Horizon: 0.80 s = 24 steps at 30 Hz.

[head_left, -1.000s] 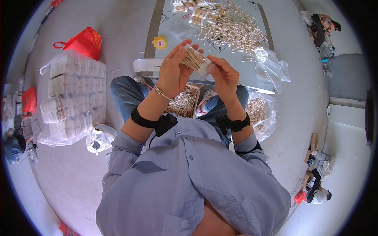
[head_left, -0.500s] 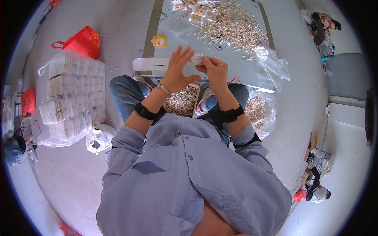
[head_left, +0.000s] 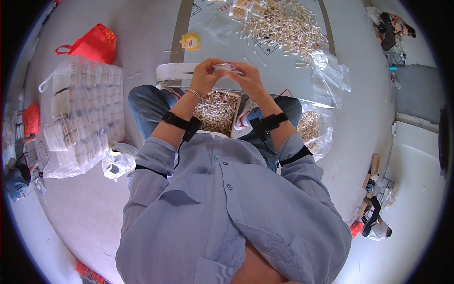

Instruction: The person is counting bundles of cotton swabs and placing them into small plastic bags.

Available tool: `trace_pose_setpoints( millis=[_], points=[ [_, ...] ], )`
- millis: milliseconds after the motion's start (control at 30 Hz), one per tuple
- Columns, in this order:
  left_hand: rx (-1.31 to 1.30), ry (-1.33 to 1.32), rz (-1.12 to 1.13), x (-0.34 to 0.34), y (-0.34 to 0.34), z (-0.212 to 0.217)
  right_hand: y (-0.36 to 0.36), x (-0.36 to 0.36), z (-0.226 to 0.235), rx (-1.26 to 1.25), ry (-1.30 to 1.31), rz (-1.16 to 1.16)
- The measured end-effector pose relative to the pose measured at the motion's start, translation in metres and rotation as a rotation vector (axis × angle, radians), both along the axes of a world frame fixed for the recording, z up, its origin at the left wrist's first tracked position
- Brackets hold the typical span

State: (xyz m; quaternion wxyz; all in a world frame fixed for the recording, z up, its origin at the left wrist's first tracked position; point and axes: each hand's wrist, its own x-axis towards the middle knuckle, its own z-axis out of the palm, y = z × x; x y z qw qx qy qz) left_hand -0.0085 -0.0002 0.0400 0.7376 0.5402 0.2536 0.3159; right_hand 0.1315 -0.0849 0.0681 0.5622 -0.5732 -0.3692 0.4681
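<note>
At upper centre, the left hand (head_left: 206,77) and right hand (head_left: 250,81) pinched a clear packet (head_left: 224,67), its closure indistinct; above, filled packets (head_left: 240,9) looked done, the swab heap (head_left: 289,31) unbagged.

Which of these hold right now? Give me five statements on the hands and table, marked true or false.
1. Both the left hand and right hand hold the small clear pack. True.
2. The yellow packet lies to the right of the loose swabs on the table. False: it lies to their left.
3. The bracelet is on the right wrist. False: it is on the left wrist.
4. The loose swabs on the table lie in a scattered heap. True.
5. The red bag is on the table. False: it is on the floor, left of the table.
</note>
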Motion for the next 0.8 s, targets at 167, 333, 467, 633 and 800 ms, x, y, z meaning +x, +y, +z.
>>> trace_pose_setpoints(
  millis=[167, 333, 467, 633, 800],
  points=[
    [0.061, 0.097, -0.029, 0.001, -0.003, -0.01, -0.001, 0.009, -0.035, -0.031, -0.145, -0.03],
    [0.077, 0.167, 0.087, 0.001, -0.002, -0.032, 0.003, -0.013, -0.031, 0.126, -0.131, -0.119],
    [0.189, 0.192, 0.144, 0.014, -0.006, -0.02, 0.004, -0.004, -0.038, 0.183, -0.226, -0.186],
    [0.134, 0.15, 0.08, 0.014, -0.007, -0.023, 0.001, 0.001, -0.043, 0.034, -0.343, -0.25],
    [0.114, 0.094, 0.061, 0.01, -0.001, -0.028, 0.003, -0.011, -0.035, 0.157, -0.229, -0.259]
  ],
)
